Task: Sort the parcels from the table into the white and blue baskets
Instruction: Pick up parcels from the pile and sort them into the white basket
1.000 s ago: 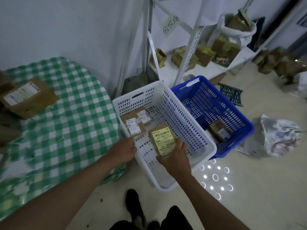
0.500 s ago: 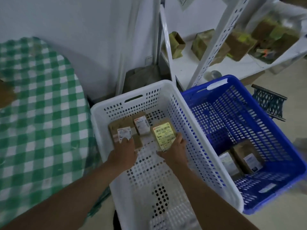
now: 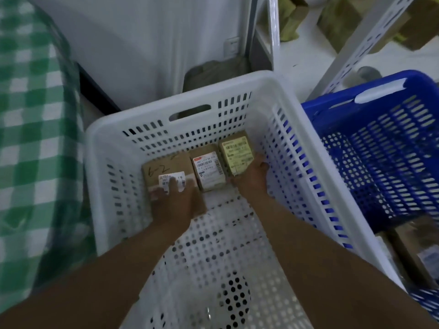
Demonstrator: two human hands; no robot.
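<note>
Parcels sit three in a row on the far floor of the white basket (image 3: 180, 108). Your left hand (image 3: 175, 200) lies flat on the left parcel (image 3: 166, 172), fingers straight over its white label. Your right hand (image 3: 253, 175) grips the near edge of the yellow-labelled parcel (image 3: 236, 150) at the right, fingers curled round it. The middle parcel (image 3: 207, 167) touches both. The blue basket (image 3: 370, 129) stands just right, the green-checked table (image 3: 31, 138) at left.

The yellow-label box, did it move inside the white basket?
Yes. The yellow-label box went toward the white basket's far wall, now lined up beside the two other parcels, with the right hand holding it.
</note>
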